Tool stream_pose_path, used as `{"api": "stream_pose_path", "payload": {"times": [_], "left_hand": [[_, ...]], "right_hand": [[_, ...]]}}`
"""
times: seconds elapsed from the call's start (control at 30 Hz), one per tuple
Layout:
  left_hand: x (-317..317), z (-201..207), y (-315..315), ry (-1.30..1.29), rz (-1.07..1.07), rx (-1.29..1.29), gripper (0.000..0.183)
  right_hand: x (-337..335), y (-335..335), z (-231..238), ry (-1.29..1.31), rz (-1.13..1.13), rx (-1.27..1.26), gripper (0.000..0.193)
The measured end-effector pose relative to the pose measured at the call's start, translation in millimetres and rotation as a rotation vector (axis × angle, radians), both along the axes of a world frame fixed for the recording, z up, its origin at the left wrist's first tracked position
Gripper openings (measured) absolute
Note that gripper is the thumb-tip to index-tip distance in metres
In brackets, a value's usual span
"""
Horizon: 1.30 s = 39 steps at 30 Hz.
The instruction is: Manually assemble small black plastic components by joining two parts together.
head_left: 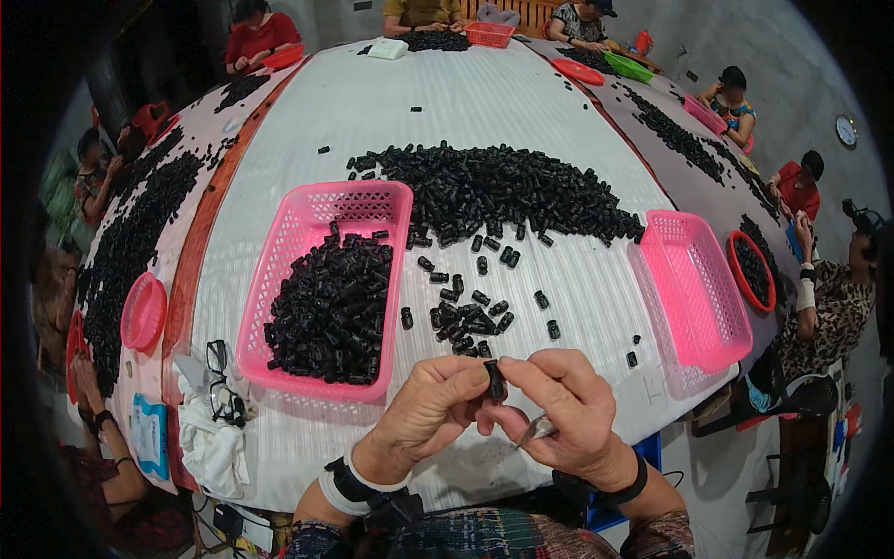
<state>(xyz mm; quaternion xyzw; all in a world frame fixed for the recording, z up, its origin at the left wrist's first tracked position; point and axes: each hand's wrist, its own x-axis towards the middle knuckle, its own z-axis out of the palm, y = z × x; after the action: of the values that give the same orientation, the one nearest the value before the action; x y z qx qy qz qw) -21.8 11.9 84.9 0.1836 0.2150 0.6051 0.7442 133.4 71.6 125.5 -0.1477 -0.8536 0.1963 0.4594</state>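
My left hand pinches a small black plastic piece, barrel-shaped like a cord lock, between thumb and fingers. At the piece's other side are the fingertips of my right hand. That hand is closed round a small pointed metal blade, its tip showing below the fingers. Just beyond my hands lies a small cluster of similar black pieces. Farther off spreads a large heap of them. To the left, a pink basket is filled with black pieces.
At right stands a pink basket with nothing in it, beside a round red basket of pieces. Glasses and a white cloth lie at left, near a blue packet. Several people sit around the tables.
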Motion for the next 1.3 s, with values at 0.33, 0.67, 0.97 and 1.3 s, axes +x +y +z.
{"api": "stream_pose_path", "payload": {"times": [0.33,0.67,0.97,1.3], "left_hand": [[4,-1,0,-0.067,-0.015,0.0,0.022],[4,0,-1,0.004,0.008,0.054,0.022],[7,4,3,0.229,0.025,-0.009,0.019],[6,-5,7,0.023,-0.122,-0.084,0.027]], "right_hand": [[0,-1,-3,-0.083,-0.059,0.255,0.042],[0,-4,-9,-0.048,-0.075,0.329,0.036],[3,-1,-11,-0.132,-0.114,0.069,0.054],[10,0,-12,-0.133,-0.056,-0.125,0.057]]}}
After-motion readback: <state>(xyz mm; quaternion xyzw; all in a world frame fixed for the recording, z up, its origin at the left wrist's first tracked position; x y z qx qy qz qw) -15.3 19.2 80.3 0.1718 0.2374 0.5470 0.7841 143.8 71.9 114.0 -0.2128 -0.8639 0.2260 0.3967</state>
